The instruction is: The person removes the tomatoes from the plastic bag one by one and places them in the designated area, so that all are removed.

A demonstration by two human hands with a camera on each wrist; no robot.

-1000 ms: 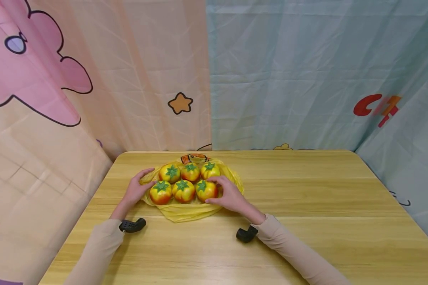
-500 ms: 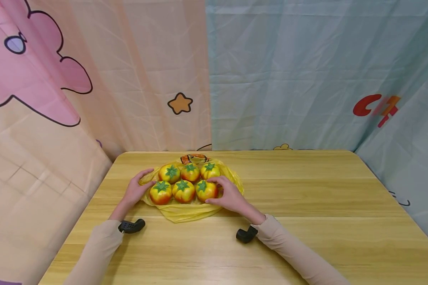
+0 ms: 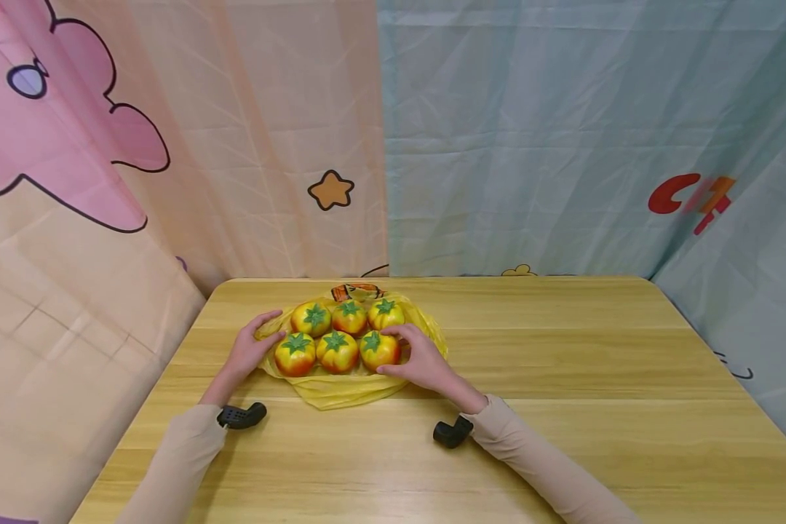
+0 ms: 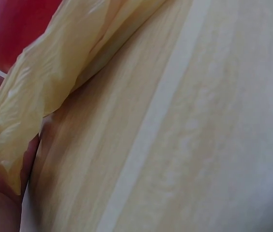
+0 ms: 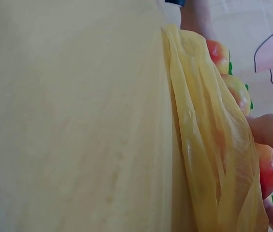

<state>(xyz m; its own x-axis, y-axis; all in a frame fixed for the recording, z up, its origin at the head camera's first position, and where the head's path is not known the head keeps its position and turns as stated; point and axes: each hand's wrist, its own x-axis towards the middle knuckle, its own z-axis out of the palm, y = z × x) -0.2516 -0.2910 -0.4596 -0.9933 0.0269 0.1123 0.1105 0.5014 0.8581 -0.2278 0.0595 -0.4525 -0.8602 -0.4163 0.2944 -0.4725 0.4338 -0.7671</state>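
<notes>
Several yellow-red tomatoes with green star-shaped leaves lie in two rows on a crumpled yellow plastic bag [image 3: 338,393]. My right hand [image 3: 426,358] grips the front right tomato [image 3: 378,351], index finger near its top and thumb at its front side. Beside the bag's left edge, my left hand [image 3: 247,351] has thumb and fingers spread apart, its thumb tip right by the front left tomato [image 3: 295,356]. In the left wrist view, a fold of bag [image 4: 54,63] partly covers that hand. Yellow film [image 5: 213,145] hangs in front of the tomatoes in the right wrist view.
A wooden table [image 3: 563,437] carries it all. Behind it hang printed curtains, peach [image 3: 268,145] on the left and blue-grey [image 3: 530,145] on the right. A black wrist device [image 3: 242,416] sits at the left cuff, another black device [image 3: 453,431] at the right.
</notes>
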